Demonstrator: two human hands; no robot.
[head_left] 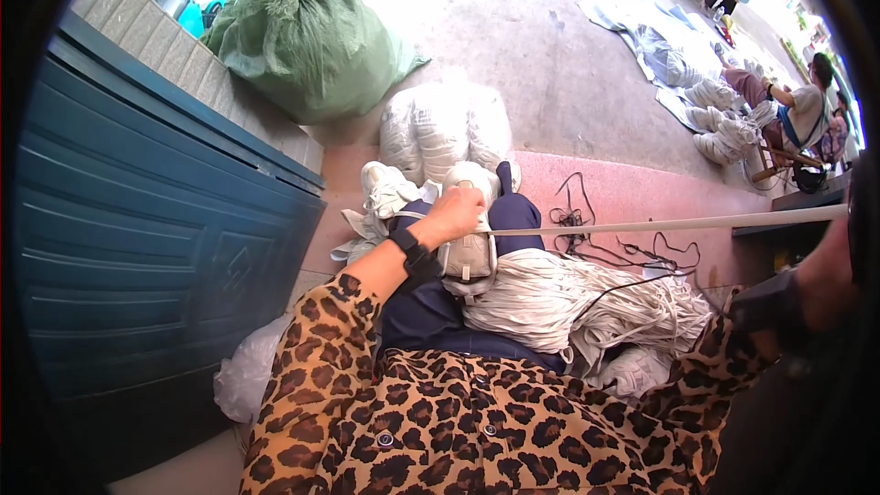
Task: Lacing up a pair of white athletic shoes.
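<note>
A pale beige-and-white shoe (469,258) sits on my lap between my thighs, heel toward me. My left hand (456,213) is closed over its lacing area; the fingertips are partly hidden. From the shoe a flat off-white shoelace (660,224) stretches taut to the far right. It runs to my right hand (828,261), which is raised at the dark picture rim, its fingers mostly hidden there. Across my right thigh lies a thick bundle of off-white shoelaces (541,298).
White shoes (387,185) lie beyond my left knee, before clear bags of pale goods (445,128). A large green sack (307,46) stands farther back. A blue door (165,220) is at left. Black cords (577,220) lie on pink floor. People (797,105) sit at right near shoe piles.
</note>
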